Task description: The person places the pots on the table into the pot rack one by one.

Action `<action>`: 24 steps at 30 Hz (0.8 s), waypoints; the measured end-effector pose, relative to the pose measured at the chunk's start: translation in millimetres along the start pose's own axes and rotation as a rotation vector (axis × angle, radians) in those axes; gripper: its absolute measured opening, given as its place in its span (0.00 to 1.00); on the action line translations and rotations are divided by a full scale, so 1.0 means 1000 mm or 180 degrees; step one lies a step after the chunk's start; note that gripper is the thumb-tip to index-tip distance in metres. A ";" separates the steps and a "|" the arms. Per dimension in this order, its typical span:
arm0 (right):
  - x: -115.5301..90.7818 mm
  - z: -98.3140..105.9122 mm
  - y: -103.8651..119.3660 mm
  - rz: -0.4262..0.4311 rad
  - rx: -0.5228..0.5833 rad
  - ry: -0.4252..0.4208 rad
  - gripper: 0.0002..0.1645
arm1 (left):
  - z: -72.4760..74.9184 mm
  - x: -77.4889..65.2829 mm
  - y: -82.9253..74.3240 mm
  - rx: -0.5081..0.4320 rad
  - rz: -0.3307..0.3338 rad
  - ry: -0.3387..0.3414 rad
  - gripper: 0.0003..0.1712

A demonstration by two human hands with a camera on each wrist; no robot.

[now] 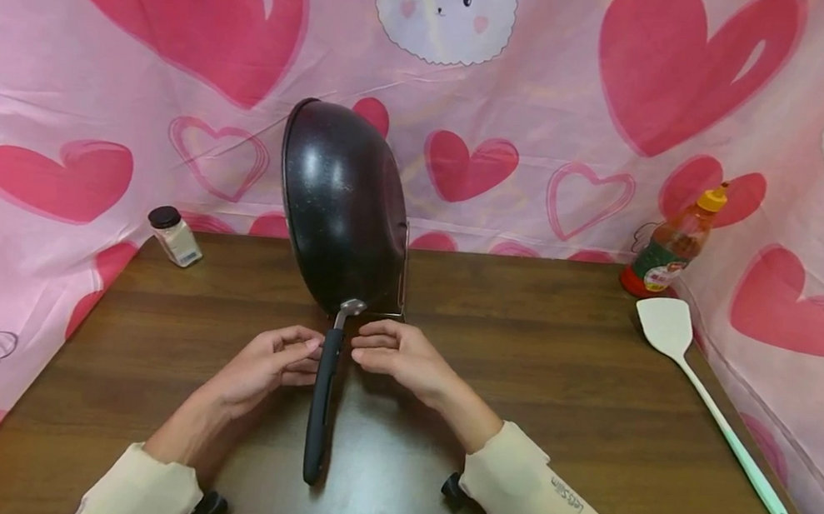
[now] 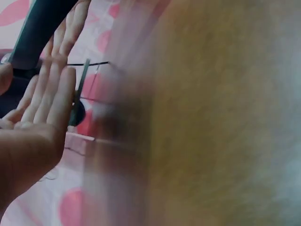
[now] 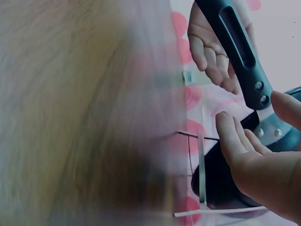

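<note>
A black wok (image 1: 342, 208) stands on its side, tilted, in a thin wire rack (image 1: 403, 277) towards the back of the table. Its black handle (image 1: 322, 407) points down towards me. My left hand (image 1: 268, 366) is just left of the handle, fingers loosely extended, fingertips close beside it. To the right of the handle, my right hand (image 1: 405, 358) has its fingers held out with nothing between them. In the right wrist view the wok handle (image 3: 240, 52) runs between the two hands, and flat metal strips of the rack (image 3: 201, 169) show beneath the wok.
A small jar with a black lid (image 1: 175, 237) is at the back left of the brown table (image 1: 508, 342). At the back right stands a red sauce bottle (image 1: 673, 243) with a yellow cap. A white spatula (image 1: 716, 410) with a green handle end lies along the right edge.
</note>
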State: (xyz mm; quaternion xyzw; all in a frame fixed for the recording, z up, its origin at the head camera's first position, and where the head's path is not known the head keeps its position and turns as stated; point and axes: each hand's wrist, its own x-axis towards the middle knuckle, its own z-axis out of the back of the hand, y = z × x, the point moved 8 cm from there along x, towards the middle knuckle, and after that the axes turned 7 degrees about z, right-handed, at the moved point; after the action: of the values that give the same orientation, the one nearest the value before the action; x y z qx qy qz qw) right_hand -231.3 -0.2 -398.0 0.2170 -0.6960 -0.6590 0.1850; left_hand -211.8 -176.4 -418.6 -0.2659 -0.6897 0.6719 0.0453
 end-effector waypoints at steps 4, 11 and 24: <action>-0.004 0.009 0.005 0.0076 -0.0102 0.0036 0.29 | 0.009 -0.003 -0.013 0.0466 -0.0141 -0.0341 0.24; -0.009 0.033 0.010 0.0148 -0.0074 -0.0062 0.26 | 0.015 -0.006 -0.033 0.1433 -0.0342 -0.0741 0.21; -0.023 0.088 0.033 0.0648 -0.1597 -0.0670 0.24 | 0.024 -0.013 -0.055 0.2649 -0.0596 -0.1589 0.20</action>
State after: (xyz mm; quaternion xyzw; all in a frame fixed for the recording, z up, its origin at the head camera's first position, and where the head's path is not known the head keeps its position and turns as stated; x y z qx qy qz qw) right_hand -261.9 86.8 -369.8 0.0238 -0.5448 -0.8075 0.2248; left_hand -227.3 -201.1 -364.8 0.0070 -0.3736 0.9266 0.0412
